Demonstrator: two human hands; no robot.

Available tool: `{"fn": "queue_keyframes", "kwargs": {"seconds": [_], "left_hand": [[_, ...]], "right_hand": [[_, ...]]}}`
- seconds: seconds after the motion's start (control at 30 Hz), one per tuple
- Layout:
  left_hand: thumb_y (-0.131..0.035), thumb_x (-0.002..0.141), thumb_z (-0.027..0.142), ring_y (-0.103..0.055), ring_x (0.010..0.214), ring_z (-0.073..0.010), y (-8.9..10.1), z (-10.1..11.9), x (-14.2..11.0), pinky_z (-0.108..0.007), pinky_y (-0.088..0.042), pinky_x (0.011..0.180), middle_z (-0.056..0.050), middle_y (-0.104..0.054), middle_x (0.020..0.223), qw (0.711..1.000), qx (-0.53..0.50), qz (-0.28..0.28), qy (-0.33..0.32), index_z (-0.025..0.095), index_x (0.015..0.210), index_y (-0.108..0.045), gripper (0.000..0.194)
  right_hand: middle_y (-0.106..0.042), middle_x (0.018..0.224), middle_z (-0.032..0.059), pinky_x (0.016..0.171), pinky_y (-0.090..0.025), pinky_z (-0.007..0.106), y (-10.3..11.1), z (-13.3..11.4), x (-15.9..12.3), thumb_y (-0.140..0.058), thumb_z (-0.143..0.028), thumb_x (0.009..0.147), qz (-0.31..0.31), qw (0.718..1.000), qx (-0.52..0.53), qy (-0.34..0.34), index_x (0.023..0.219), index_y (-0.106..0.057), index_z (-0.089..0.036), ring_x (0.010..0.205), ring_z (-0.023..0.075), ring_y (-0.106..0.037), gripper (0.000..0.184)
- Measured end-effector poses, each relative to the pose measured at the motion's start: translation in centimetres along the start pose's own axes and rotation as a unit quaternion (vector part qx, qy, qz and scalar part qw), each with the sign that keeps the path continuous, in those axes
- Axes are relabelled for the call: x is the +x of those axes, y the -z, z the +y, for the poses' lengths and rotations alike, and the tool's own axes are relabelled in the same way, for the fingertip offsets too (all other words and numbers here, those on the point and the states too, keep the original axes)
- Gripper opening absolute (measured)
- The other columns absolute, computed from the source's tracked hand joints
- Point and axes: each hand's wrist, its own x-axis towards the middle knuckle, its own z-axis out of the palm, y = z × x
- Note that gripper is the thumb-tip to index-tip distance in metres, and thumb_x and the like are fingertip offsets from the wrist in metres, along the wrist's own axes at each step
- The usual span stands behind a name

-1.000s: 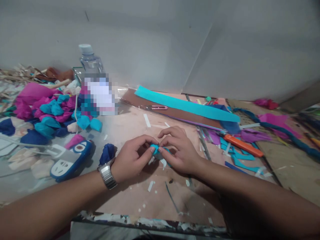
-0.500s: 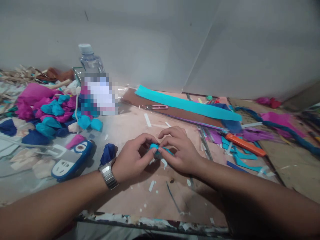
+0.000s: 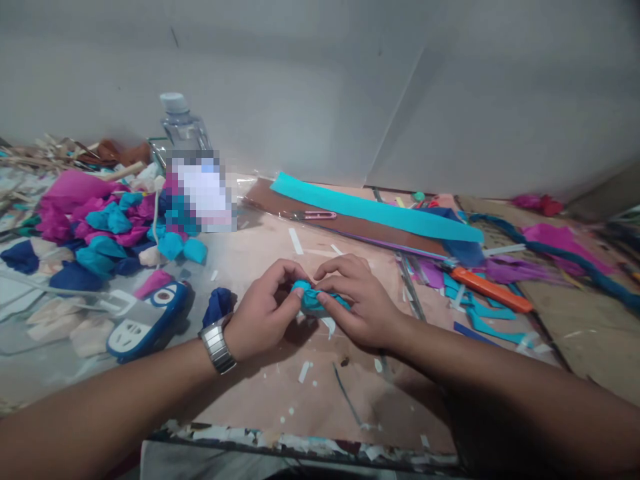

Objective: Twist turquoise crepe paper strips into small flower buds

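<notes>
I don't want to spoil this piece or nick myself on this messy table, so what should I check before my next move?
1. Turquoise paper pinched by both left hand and right hand: ok.
2. Fingers away from the orange cutter: ok.
3. Cutter blade drawn in: cannot tell.
4. Cap on the bottle: ok.
5. Table near the hands free of scraps: not ok, white bits lie there.
6. Underside of the turquoise paper neat: cannot tell.

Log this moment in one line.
left hand: pinches turquoise piece | right hand: pinches same piece | metal watch: worn left | navy bundle: beside watch | orange tool: at right
</notes>
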Motion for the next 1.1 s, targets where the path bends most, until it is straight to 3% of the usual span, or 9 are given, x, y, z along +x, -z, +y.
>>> {"fn": "queue_keyframes", "kwargs": {"seconds": [0.53,0.67,0.77,1.1], "left_hand": [[-0.052,0.105,0.023,-0.067,0.102,-0.0162,-0.26,0.42,-0.17,-0.031,-0.056,0.091,-0.006,-0.067,0.110,0.999,-0.033,-0.011,-0.022,0.022,0.117,-0.055,0.012],[-0.052,0.105,0.021,-0.067,0.105,-0.0171,-0.18,0.35,-0.10,-0.033,-0.056,0.094,-0.007,-0.068,0.114,0.999,-0.027,-0.008,-0.022,0.022,0.121,-0.054,0.016],[-0.052,0.105,0.022,-0.067,0.104,-0.0170,-0.14,0.18,-0.15,-0.034,-0.056,0.093,-0.006,-0.067,0.114,1.000,-0.026,-0.003,-0.007,0.023,0.124,-0.053,0.019],[-0.051,0.106,0.025,-0.069,0.109,-0.0170,-0.29,-0.03,-0.20,-0.033,-0.056,0.096,-0.007,-0.071,0.118,0.998,-0.065,-0.016,0.009,0.024,0.128,-0.048,0.022]], "right_hand": [[-0.074,0.103,0.0053,0.095,-0.042,0.048,-0.06,0.24,-0.02,-0.064,-0.026,0.096,0.010,1.000,-0.025,-0.011,0.088,-0.073,-0.024,0.102,0.0247,-0.063,0.013],[-0.072,0.106,0.0052,0.095,-0.042,0.048,-0.08,0.35,0.00,-0.069,-0.027,0.092,0.020,0.999,-0.032,-0.032,0.093,-0.070,-0.025,0.104,0.0257,-0.063,0.003],[-0.070,0.109,0.0060,0.095,-0.043,0.047,-0.05,0.31,0.06,-0.072,-0.026,0.089,0.042,0.998,-0.027,-0.049,0.102,-0.064,-0.025,0.104,0.0265,-0.063,0.016],[-0.069,0.108,0.0066,0.094,-0.046,0.046,0.11,-0.06,-0.01,-0.069,-0.027,0.096,0.054,0.998,-0.026,0.017,0.097,-0.070,-0.026,0.104,0.0245,-0.063,0.002]]}}
